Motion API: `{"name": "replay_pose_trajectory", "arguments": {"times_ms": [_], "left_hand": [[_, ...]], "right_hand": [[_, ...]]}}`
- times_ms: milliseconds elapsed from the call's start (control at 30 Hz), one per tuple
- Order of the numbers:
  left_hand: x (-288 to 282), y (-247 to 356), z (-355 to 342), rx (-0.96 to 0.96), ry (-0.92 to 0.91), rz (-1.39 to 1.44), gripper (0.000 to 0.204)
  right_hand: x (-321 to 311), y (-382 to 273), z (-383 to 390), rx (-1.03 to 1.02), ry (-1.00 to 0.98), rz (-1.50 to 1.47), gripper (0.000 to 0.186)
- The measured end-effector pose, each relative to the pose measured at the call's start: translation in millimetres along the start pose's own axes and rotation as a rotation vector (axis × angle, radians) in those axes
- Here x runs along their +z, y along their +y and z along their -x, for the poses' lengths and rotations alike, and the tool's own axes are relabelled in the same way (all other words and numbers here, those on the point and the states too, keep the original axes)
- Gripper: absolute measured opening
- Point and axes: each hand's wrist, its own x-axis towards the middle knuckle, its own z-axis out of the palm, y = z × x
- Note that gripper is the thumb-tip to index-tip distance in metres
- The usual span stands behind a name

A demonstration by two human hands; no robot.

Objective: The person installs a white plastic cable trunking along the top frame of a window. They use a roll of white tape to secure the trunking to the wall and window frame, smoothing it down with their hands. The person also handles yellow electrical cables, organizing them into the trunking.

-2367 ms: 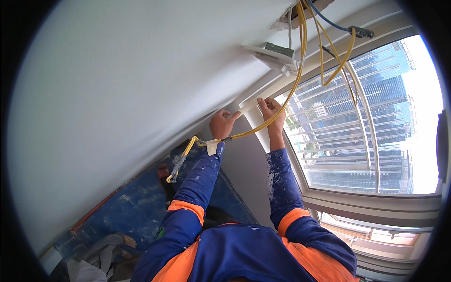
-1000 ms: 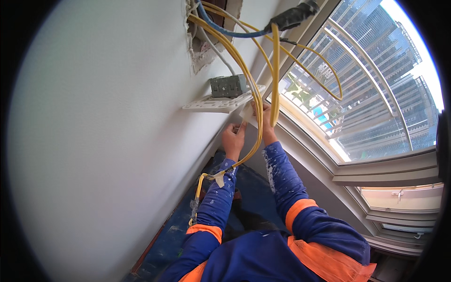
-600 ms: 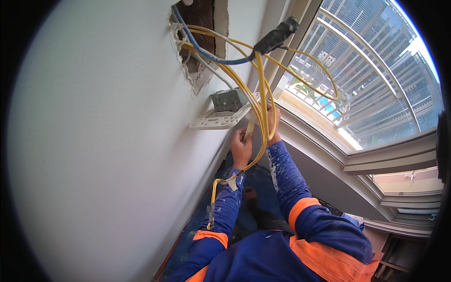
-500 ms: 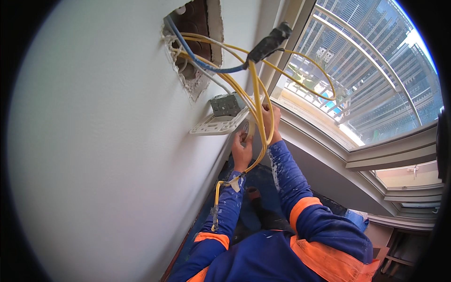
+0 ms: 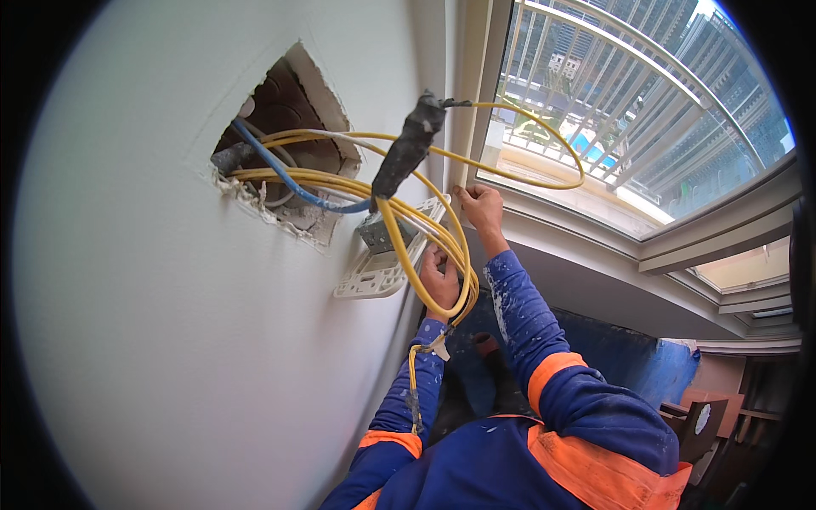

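Note:
A ragged hole [image 5: 280, 110] in the white wall lets out a bundle of yellow cables [image 5: 425, 246], a blue cable [image 5: 289, 183] and a taped grey joint [image 5: 406, 153]. A white socket plate [image 5: 378, 272] with a grey box behind it hangs by the wires below the hole. My left hand [image 5: 440, 280] is closed on the loop of yellow cables just beside the plate. My right hand [image 5: 480, 208] is raised at the window frame's edge, fingers pinching a yellow cable there. Both sleeves are blue with orange bands.
A large window [image 5: 646, 127] with white railings fills the right side, tall buildings beyond. A blue sheet [image 5: 629, 357] covers the floor below. Dark furniture [image 5: 722, 425] stands at the lower right. The white wall [image 5: 153, 340] fills the left.
The view has swung up along the wall, so the hole and cables now sit lower and nearer. My left hand has risen to the cable loop by the socket plate.

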Motion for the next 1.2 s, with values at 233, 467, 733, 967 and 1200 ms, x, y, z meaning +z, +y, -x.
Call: {"name": "replay_pose_trajectory", "arguments": {"times_ms": [233,467,733,967,1200], "left_hand": [[-7,-12,-3,0.023,-0.069,-0.136,0.038],[-13,-22,-1,-0.039,-0.058,-0.081,0.037],[-14,-3,-2,-0.068,-0.104,-0.038,0.041],[-17,-43,-8,0.09,-0.092,-0.213,0.04],[-14,-18,-4,0.009,-0.105,-0.131,0.042]], "right_hand": [[0,11,-10,0.004,-0.007,0.056,0.035],[-8,0,2,0.078,-0.056,-0.021,0.039],[-2,11,-3,0.081,-0.044,-0.038,0.04],[-1,16,-5,0.105,-0.051,-0.013,0.041],[-3,11,-5,0.132,-0.057,0.016,0.043]]}}
